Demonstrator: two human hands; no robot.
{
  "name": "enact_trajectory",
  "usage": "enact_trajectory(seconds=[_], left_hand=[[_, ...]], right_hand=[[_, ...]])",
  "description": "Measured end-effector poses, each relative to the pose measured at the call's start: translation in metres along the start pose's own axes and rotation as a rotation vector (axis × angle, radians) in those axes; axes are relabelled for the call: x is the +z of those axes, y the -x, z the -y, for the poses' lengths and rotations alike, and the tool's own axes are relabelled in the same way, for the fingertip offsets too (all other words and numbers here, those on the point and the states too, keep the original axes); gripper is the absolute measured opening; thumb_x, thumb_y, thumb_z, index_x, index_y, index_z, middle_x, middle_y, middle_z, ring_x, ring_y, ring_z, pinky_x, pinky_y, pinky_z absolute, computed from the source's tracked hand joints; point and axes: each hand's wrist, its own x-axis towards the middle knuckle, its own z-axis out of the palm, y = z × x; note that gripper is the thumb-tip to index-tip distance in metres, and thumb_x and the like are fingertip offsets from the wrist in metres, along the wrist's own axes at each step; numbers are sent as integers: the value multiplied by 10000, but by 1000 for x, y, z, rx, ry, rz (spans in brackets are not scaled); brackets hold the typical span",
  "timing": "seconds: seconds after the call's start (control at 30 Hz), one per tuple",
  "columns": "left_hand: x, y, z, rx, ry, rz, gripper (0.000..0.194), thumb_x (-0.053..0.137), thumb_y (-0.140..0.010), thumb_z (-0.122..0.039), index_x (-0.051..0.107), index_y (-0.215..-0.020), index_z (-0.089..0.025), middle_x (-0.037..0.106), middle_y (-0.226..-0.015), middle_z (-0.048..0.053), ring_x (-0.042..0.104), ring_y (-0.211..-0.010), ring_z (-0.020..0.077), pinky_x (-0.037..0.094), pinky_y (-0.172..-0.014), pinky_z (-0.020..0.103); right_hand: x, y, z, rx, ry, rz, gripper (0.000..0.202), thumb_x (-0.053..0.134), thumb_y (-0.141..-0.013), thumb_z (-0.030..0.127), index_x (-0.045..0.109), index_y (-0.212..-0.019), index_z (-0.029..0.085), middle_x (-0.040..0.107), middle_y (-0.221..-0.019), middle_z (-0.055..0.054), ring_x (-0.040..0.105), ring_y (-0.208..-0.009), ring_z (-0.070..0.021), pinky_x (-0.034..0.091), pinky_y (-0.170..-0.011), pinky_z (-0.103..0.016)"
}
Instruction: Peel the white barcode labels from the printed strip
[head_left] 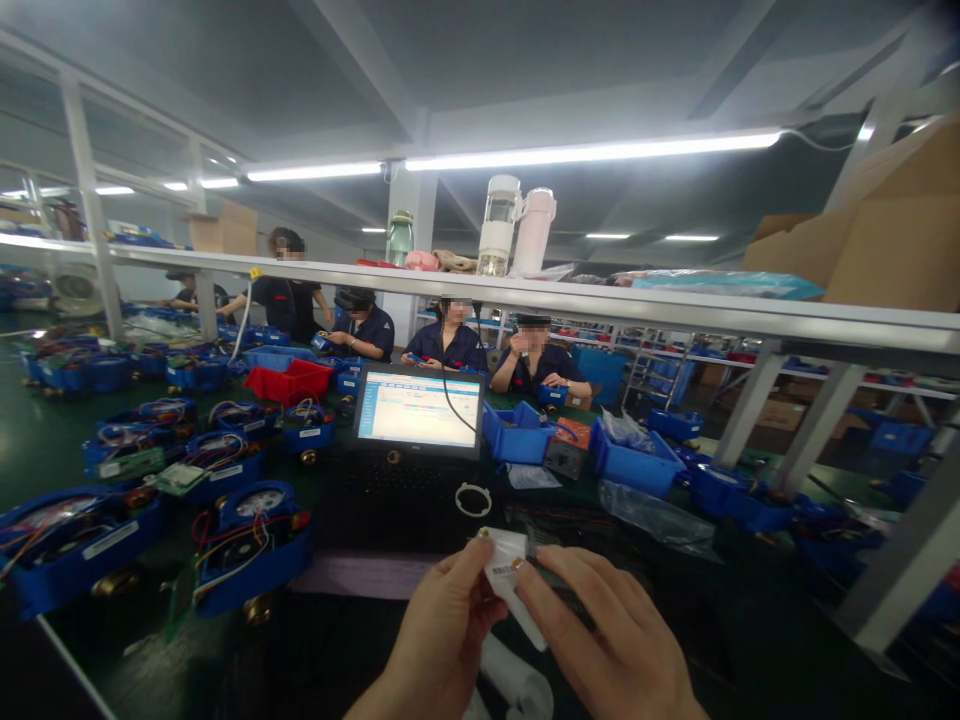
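Observation:
My left hand [439, 635] and my right hand [607, 635] meet at the bottom centre, above the dark green table [352, 650]. Both pinch a small white label strip [506, 560] with a printed code, thumbs and forefingers on its upper part. The strip's lower end runs down between the hands. A white roll [521, 680] lies on the table just below them. A black laptop [418, 410] with its screen lit stands open behind the hands, and a white ring [473, 499] rests on its keyboard.
Several blue meter housings with coloured wires [251, 545] lie across the table at left. Blue bins [517, 432] and clear plastic bags [652, 515] sit right of the laptop, a red bin [289, 382] behind. Several seated people work beyond. A metal shelf [600, 305] with bottles crosses overhead.

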Motion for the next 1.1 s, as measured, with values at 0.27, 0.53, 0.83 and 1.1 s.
enact_trajectory(seconds=[0.27,0.53,0.83,1.1], left_hand=[[1,1,0,-8,-10,28,166,701,-775,-241,683,-826,-84,677,-804,106,608,-684,131,454,-566,178],[2,-4,-5,7,38,-70,113,597,-854,-173,676,-825,-97,681,-783,91,607,-626,110,455,-533,169],[7,5,-2,63,46,39,122,655,-798,-157,671,-918,-137,695,-943,101,661,-854,171,517,-728,200],[1,-3,-8,41,108,20,221,602,-789,-57,659,-991,-127,690,-948,112,665,-837,188,535,-720,233]], right_hand=[[11,3,5,184,-189,-15,178,533,-858,108,638,-961,209,649,-914,-57,635,-815,-157,527,-713,-257],[1,-8,3,505,-573,-9,101,547,-857,166,598,-791,222,577,-913,-49,614,-812,-140,532,-678,-208],[34,3,18,1017,-933,-120,521,615,-805,333,464,-1291,223,619,-914,-39,624,-805,-174,530,-705,-269],[49,4,27,1171,-1082,39,697,563,-689,229,334,-1346,198,526,-635,65,509,-592,-142,418,-590,-257]])
